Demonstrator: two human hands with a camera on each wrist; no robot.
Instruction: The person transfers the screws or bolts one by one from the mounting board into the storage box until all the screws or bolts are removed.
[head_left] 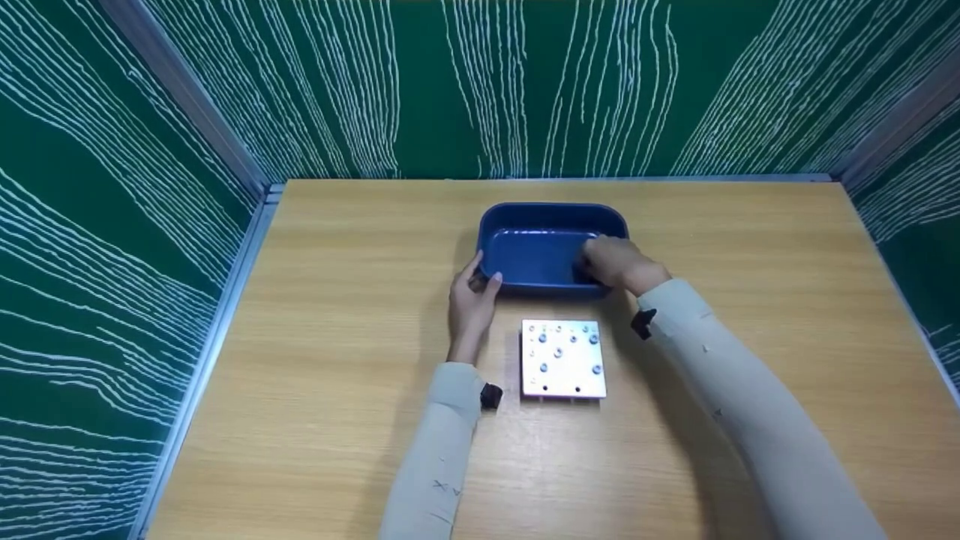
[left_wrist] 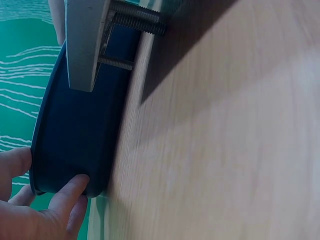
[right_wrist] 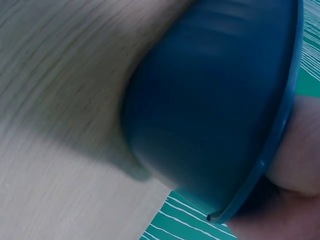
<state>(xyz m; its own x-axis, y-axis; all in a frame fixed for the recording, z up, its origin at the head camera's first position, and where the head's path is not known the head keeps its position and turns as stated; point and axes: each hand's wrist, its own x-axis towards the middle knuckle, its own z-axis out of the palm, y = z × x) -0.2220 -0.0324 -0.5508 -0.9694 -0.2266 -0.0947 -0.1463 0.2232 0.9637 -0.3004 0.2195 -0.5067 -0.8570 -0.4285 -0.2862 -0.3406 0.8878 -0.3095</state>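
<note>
A dark blue rectangular tray [head_left: 525,259] with raised walls sits on the wooden table. At its near left corner my left hand [head_left: 471,304] holds the outside, thumb on the front wall and fingers around the left side; the left wrist view shows those fingers [left_wrist: 70,192] against the wall. My right hand [head_left: 615,262] reaches over the rim into the tray's right end, its fingertips hidden; I cannot tell whether they hold anything. Nearer than the tray stands a square metal plate [head_left: 562,379] with several bolts set in its top. Threaded bolt ends [left_wrist: 137,24] project beneath it.
The wooden table [head_left: 337,315] spreads out on both sides of the tray. Green panels [head_left: 431,90] with white wavy lines rise behind it and at the sides, joined by metal frame rails [head_left: 217,300]. A dark wrist camera [head_left: 491,396] sits at the left cuff.
</note>
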